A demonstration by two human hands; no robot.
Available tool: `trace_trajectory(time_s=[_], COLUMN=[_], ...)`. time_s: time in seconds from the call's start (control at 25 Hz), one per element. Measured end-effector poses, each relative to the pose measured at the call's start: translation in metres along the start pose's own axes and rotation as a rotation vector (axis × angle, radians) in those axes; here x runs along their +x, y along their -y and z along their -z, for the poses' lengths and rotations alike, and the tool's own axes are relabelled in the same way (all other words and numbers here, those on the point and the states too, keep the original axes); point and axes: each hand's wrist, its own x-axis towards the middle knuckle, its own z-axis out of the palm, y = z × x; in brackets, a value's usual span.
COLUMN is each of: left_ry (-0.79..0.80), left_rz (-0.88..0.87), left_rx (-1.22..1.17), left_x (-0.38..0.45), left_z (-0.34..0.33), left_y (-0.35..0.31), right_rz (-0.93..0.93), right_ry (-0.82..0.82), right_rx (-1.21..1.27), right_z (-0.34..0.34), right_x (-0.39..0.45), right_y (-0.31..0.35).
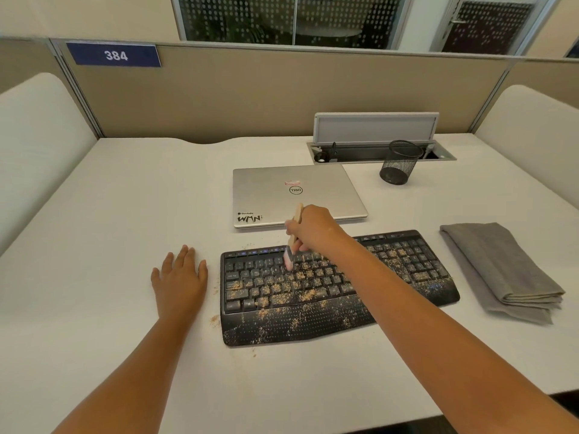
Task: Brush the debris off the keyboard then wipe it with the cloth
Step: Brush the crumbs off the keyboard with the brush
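A black keyboard with a wrist rest lies on the white desk, strewn with tan crumbs over its keys and rest. My right hand grips a small wooden-handled brush, whose pale bristles touch the upper left rows of keys. My left hand rests flat on the desk, fingers straight, just left of the keyboard. A folded grey cloth lies on the desk to the keyboard's right, apart from it.
A shut silver laptop lies just behind the keyboard. A black mesh pen cup stands at the back right beside an open cable tray. A few crumbs lie on the desk by the keyboard's left edge. Beige partitions wall the desk.
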Motion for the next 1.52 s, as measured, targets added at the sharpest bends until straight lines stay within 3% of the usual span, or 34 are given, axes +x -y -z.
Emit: trace_trajectory(time_s=[0.08,0.32,0.52,0.72,0.88,1.04,1.2,1.4,1.52], left_ry=[-0.001,-0.002,-0.010,-0.012,-0.008,-0.010,0.011,0.005,-0.009], left_rz=[0.000,0.010,0.021,0.027,0.030,0.032,0.037,0.046,0.067], left_rx=[-0.005,-0.038,-0.080,-0.094,-0.103,-0.093,-0.075,-0.095,-0.132], left_x=[0.000,0.001,0.001,0.001,0.001,0.000,0.001,0.000,-0.002], left_z=[0.000,0.001,0.000,-0.001,0.001,0.002,0.003,0.006,0.008], left_y=[0.000,0.001,0.004,0.003,0.004,0.003,0.002,0.001,0.002], right_rz=[0.050,-0.006,0.100,0.058,0.146,0.071,0.126,0.066,0.115], right_ry=[-0.059,0.048,-0.015,0.040,0.017,0.084,0.040,0.146,0.112], right_rx=[0.041,-0.053,0.073,-0.009,0.035,-0.025,0.075,0.095,0.142], right_z=[-0.001,-0.004,-0.005,-0.010,-0.011,-0.013,0.000,-0.001,0.004], right_x=[-0.001,-0.006,-0.014,-0.015,-0.015,-0.009,-0.012,-0.013,-0.015], right_y=[0.002,-0.004,0.004,0.003,0.011,-0.001,-0.006,-0.023,-0.026])
